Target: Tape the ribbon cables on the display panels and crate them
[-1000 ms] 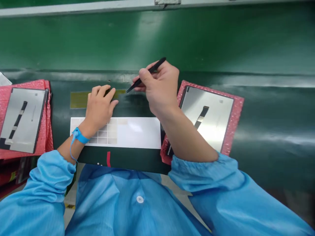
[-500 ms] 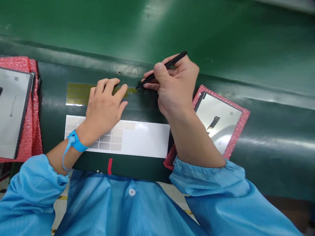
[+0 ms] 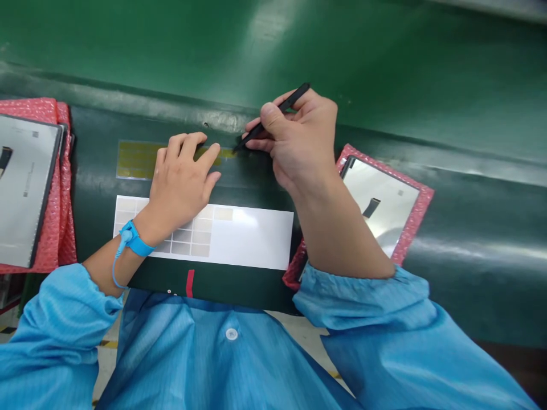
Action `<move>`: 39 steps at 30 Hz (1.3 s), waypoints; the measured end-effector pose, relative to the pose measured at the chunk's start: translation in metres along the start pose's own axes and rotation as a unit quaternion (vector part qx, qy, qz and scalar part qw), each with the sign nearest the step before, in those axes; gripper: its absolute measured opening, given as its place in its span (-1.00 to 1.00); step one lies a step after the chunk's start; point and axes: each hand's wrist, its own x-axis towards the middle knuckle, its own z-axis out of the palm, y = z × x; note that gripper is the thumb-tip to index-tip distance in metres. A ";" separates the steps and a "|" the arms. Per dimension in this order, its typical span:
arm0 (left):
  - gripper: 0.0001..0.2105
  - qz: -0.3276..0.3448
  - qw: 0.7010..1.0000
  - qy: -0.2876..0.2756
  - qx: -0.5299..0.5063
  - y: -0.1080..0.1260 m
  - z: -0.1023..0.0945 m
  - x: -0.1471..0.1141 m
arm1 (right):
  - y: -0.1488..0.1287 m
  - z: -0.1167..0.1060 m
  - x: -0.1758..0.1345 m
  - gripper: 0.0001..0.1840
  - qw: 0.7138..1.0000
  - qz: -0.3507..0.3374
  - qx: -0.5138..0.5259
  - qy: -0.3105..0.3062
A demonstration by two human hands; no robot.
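Note:
My left hand [image 3: 182,173] lies palm down with its fingers spread over a clear sheet of amber tape strips [image 3: 135,160], covering its middle. In my right hand [image 3: 299,136] is a pair of slim black tweezers [image 3: 253,134], held like a pen. Their pointed tip meets the right end of the amber strip, just past my left fingertips. Below lies a white sheet [image 3: 254,236] with rows of pale grey and beige rectangles on its left part, some hidden under my left wrist. A blue wrist strap [image 3: 139,242] circles that wrist.
Flat screen panels [image 3: 25,188] lie on red bubble wrap [image 3: 66,228] at the left. Another panel [image 3: 380,199] rests on red bubble wrap at the right, partly behind my right forearm. A red tape mark [image 3: 190,283] is near the front edge of the green bench [image 3: 478,256].
My right hand and the tweezers have shifted slightly left and up, with the tip still at the strip's right end. My left hand has stayed on the sheet. The camera view has moved a little.

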 end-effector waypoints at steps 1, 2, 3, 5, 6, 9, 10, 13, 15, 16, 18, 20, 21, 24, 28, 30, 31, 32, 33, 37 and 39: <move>-0.62 0.002 1.000 0.001 0.003 0.000 0.000 0.000 | 0.001 -0.001 -0.001 -0.82 1.000 -0.012 0.003 0.002; -0.62 0.003 1.000 0.001 0.006 0.000 0.000 0.000 | 0.002 -0.002 -0.002 -0.83 1.000 -0.024 0.005 0.003; -0.62 0.004 1.000 0.002 0.008 0.000 0.000 -0.001 | 0.003 -0.003 -0.003 -0.83 0.999 -0.035 0.007 0.001; -0.63 0.004 1.000 0.003 0.008 0.000 0.000 -0.001 | 0.004 -0.005 -0.006 -0.78 0.999 -0.051 0.004 -0.012; -0.63 0.004 1.000 0.004 0.008 0.000 0.000 -0.001 | 0.004 -0.005 -0.007 -0.75 0.998 -0.056 -0.001 -0.020; -0.63 0.003 1.000 0.006 0.005 0.000 0.000 -0.001 | 0.003 -0.007 -0.008 -0.68 0.997 -0.058 -0.019 -0.041; -0.62 0.003 1.000 0.007 0.004 0.000 0.000 -0.001 | 0.002 -0.007 -0.007 -0.68 0.997 -0.059 -0.023 -0.044; -0.62 0.004 1.000 0.008 0.002 0.000 0.000 -0.001 | 0.002 -0.006 -0.006 -0.66 0.997 -0.060 -0.023 -0.053; -0.63 0.002 1.000 0.006 0.001 0.001 0.000 -0.001 | 0.003 -0.006 -0.003 -0.64 0.997 -0.058 -0.016 -0.057; -0.63 0.001 1.000 0.004 0.001 0.001 0.000 -0.001 | 0.004 -0.006 -0.002 -0.64 0.997 -0.055 -0.012 -0.058; -0.63 -0.001 1.000 0.000 -0.001 0.002 -0.001 -0.001 | 0.006 -0.005 0.002 -0.66 0.998 -0.042 -0.006 -0.054; -0.63 -0.002 1.000 -0.002 -0.002 0.002 -0.001 0.000 | 0.007 -0.004 0.005 -0.66 0.998 -0.032 -0.006 -0.044; -0.63 -0.002 1.000 -0.002 -0.002 0.001 -0.001 0.000 | 0.008 -0.003 0.007 -0.66 0.999 -0.031 -0.005 -0.041; -0.64 0.001 1.000 0.003 -0.002 0.000 -0.001 0.000 | 0.010 -0.001 0.009 -0.61 0.998 -0.042 0.011 -0.038; -0.64 0.006 1.000 0.011 0.002 -0.003 -0.001 -0.001 | 0.010 0.001 0.006 -0.49 0.997 -0.035 0.054 -0.043; -0.63 0.007 1.000 0.014 0.009 -0.004 -0.001 0.000 | 0.007 0.001 0.005 -0.43 0.996 -0.027 0.078 -0.046; -0.63 0.007 1.000 0.015 0.013 -0.004 -0.001 0.000 | 0.004 0.000 0.004 -0.40 0.995 -0.025 0.088 -0.047; -0.63 0.009 1.000 0.015 0.017 -0.005 0.000 0.001 | 0.001 -0.001 0.003 -0.39 0.994 -0.025 0.095 -0.048; -0.62 0.011 1.000 0.017 0.021 -0.006 0.000 0.001 | -0.004 -0.004 0.001 -0.38 0.993 -0.025 0.101 -0.048; -0.61 0.033 0.998 0.043 0.036 -0.017 -0.002 0.006 | -0.032 -0.038 -0.022 -0.41 0.993 -0.039 0.103 -0.033; -0.61 0.051 0.996 0.069 0.035 -0.023 -0.004 0.010 | -0.045 -0.068 -0.043 -0.46 0.994 -0.052 0.093 0.001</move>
